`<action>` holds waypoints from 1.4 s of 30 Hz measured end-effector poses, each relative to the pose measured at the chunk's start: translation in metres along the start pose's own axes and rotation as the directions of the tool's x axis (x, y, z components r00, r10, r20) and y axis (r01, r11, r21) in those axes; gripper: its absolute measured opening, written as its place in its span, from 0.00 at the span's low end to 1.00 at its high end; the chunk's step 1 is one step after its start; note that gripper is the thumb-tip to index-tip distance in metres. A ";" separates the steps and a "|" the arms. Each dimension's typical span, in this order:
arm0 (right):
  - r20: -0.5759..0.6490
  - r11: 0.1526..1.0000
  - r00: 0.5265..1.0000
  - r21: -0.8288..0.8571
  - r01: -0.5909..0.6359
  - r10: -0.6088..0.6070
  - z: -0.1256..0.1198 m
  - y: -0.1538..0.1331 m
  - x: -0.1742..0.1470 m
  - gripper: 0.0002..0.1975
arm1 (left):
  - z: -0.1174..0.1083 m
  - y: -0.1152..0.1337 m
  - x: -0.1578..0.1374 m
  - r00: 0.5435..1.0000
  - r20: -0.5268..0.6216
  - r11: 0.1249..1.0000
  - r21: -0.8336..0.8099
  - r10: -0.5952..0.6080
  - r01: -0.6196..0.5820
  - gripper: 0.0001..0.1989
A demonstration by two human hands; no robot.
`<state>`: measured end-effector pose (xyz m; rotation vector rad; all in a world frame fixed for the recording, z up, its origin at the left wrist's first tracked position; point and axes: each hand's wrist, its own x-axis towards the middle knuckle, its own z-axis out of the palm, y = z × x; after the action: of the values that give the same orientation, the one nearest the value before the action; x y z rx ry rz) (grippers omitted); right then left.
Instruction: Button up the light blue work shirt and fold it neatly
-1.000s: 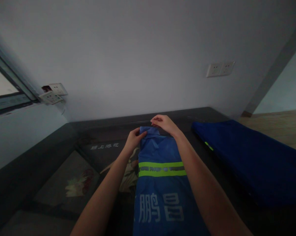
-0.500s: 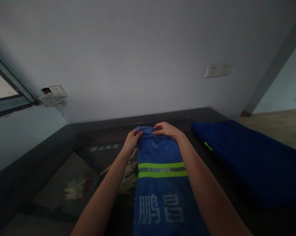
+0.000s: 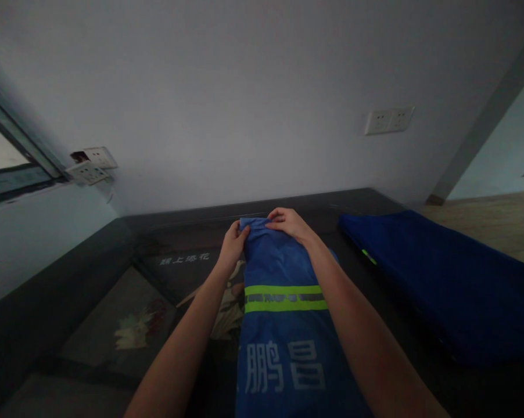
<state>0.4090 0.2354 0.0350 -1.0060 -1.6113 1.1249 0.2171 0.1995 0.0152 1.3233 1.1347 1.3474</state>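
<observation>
A blue work garment [image 3: 279, 337] lies folded lengthwise in front of me, with a yellow-green reflective band across it and pale Chinese characters below. My left hand [image 3: 234, 241] pinches its far left corner between thumb and fingers. Close by on the same far edge, my right hand [image 3: 288, 223] is closed on the cloth with thumb and fingertips. The fabric between the two hands is slightly wrinkled. My right forearm covers part of the garment's right side, and its near end runs out of view.
The garment rests on a dark table [image 3: 179, 232] with printed flowers and characters. To the right lies a darker blue folded cloth [image 3: 445, 278] with a small yellow-green strip. Behind the table rises a wall with sockets [image 3: 389, 121]; loose socket plates [image 3: 88, 172] hang near the window.
Both hands have shifted slightly away from me and to the left, still holding the garment's far edge. The cloth there is drawn a little with them.
</observation>
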 end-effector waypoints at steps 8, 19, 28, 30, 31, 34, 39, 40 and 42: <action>-0.203 0.964 0.978 -0.264 -0.014 -0.041 0.013 0.019 0.006 0.15 | -0.008 -0.023 -0.001 0.982 0.017 0.951 0.250 -0.190 0.180 0.18; -0.226 0.844 0.974 -0.528 -0.092 -0.034 0.044 0.074 -0.002 0.16 | -0.021 -0.041 -0.003 0.977 -0.050 0.858 0.472 -0.205 0.204 0.31; -0.138 0.766 0.981 -0.642 0.015 -0.135 0.042 0.080 0.000 0.10 | 0.032 -0.027 -0.036 0.979 0.173 0.383 0.901 0.108 -0.202 0.23; -0.157 0.764 0.976 -0.645 0.017 -0.154 0.042 0.081 0.001 0.11 | 0.039 -0.035 -0.042 0.972 0.225 0.298 0.925 0.074 -0.236 0.26; -0.167 0.763 0.972 -0.646 0.018 -0.164 0.042 0.080 0.002 0.13 | 0.041 -0.039 -0.043 0.970 0.237 0.278 0.930 0.050 -0.241 0.28; -0.162 0.755 0.967 -0.654 0.044 -0.196 0.043 0.076 0.002 0.15 | 0.040 -0.049 -0.043 0.967 0.253 0.265 0.934 -0.016 -0.240 0.29; -0.025 0.712 0.975 -0.688 0.142 -0.219 0.045 0.070 -0.003 0.13 | 0.037 -0.053 -0.042 0.973 0.228 0.261 0.942 -0.035 -0.212 0.29; 0.007 0.701 0.977 -0.696 0.158 -0.213 0.044 0.070 -0.004 0.13 | 0.038 -0.053 -0.042 0.974 0.223 0.262 0.943 -0.037 -0.206 0.29; 0.057 0.680 0.979 -0.712 0.178 -0.196 0.042 0.071 -0.006 0.13 | 0.038 -0.053 -0.041 0.975 0.219 0.263 0.944 -0.042 -0.201 0.29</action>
<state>0.3788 0.2380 -0.0421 -1.2843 -2.1389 0.3012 0.2558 0.1683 -0.0443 2.3550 1.8858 0.3685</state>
